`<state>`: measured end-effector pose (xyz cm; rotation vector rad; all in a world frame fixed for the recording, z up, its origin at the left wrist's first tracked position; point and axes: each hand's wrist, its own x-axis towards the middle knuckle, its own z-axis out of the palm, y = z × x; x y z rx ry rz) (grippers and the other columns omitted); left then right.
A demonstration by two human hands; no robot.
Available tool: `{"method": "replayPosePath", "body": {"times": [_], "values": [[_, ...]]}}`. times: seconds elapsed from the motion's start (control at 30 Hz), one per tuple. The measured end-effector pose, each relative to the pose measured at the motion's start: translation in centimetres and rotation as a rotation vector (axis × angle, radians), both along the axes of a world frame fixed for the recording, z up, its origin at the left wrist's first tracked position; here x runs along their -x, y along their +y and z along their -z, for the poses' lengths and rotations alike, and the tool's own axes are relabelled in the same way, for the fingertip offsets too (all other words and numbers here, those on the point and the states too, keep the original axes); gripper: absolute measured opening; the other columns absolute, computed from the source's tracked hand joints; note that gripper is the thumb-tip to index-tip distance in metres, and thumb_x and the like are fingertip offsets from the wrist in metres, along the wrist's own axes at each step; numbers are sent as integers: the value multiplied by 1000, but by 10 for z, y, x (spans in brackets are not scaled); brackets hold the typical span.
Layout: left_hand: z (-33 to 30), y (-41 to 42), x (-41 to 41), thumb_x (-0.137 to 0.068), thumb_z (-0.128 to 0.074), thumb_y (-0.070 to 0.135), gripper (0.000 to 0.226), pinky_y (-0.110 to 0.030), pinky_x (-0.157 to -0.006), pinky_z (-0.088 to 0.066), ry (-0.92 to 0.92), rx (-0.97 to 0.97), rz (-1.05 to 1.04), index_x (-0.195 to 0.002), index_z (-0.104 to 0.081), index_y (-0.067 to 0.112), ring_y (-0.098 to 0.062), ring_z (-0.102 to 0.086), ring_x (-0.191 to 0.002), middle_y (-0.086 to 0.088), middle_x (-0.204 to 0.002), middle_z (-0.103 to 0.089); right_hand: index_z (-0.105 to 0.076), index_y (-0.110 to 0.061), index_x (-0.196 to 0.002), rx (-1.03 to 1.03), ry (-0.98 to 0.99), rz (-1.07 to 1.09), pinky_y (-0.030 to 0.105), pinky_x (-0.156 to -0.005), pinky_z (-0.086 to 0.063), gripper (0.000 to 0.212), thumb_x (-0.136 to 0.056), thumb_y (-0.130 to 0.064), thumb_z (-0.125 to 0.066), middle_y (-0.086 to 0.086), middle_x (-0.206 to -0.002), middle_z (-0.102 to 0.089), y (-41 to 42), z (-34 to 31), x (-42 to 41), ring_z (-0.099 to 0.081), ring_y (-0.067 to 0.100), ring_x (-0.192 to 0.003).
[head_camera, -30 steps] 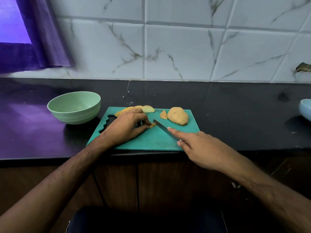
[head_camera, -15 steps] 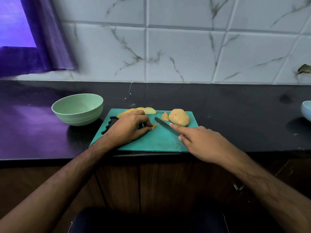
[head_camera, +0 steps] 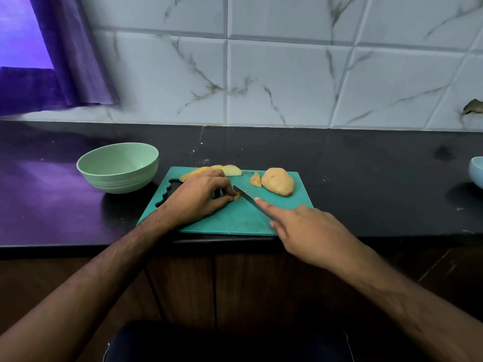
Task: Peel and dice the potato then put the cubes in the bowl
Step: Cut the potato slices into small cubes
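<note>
On the teal cutting board (head_camera: 235, 220), my left hand (head_camera: 198, 195) pinches a small potato piece (head_camera: 236, 196) against the board with curled fingers. My right hand (head_camera: 303, 231) grips a knife (head_camera: 245, 195), index finger stretched along the blade's back, the blade tip right beside that piece. Several potato slices (head_camera: 222, 170) lie fanned at the board's far edge behind my left hand. A large peeled potato half (head_camera: 278, 181) and a small wedge (head_camera: 256, 179) rest at the board's far right. The pale green bowl (head_camera: 117, 167) stands left of the board and looks empty.
The black counter (head_camera: 366, 184) runs to a marble-tiled wall. A light blue bowl (head_camera: 477, 171) sits at the right edge of view. A purple curtain (head_camera: 65, 61) hangs at the far left. Dark wood cabinet doors are below the counter's front edge.
The knife blade has slid left, closer to the piece under my left fingers. My left hand has stayed on the same spot of the board.
</note>
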<state>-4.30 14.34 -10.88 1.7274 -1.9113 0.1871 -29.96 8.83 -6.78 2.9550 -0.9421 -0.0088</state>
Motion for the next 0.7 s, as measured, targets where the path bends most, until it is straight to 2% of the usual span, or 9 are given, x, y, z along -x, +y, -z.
{"method": "replayPosePath", "body": {"times": [0.13,0.37,0.57,0.7], "values": [[1,1,0,-92,-72,34,8,-34,-77,-51,-13,14,-10,-96,-75,28,-5,-55,-86,16,-92,-56,9,-44,-159,172,31,25,33,-55,-37,64,-109,-31,-31,-3,-72,-40,10,11,-4,-40,13,-60],[0,1,-1,-93,-70,40,10,-31,-74,-51,-47,16,-29,-93,-72,30,-4,-55,-86,16,-92,-57,-5,-53,-157,-27,-93,6,29,-64,-42,52,-110,-44,-23,-11,-75,-43,-1,0,9,-44,6,-64],[1,0,-2,-93,-71,37,8,-32,-75,-51,-46,8,-24,-93,-72,30,-4,-55,-87,16,-93,-57,2,-53,-157,-2,-49,5,32,-69,-42,53,-109,-44,-21,-10,-79,-39,10,2,12,-44,9,-72],[1,-1,-2,-92,-72,35,6,-32,-74,-50,-41,15,-21,-91,-72,29,-4,-55,-86,16,-91,-56,1,-49,-159,-5,-50,-6,34,-70,-46,55,-110,-41,-23,-7,-80,-42,14,3,3,-52,12,-79]]}}
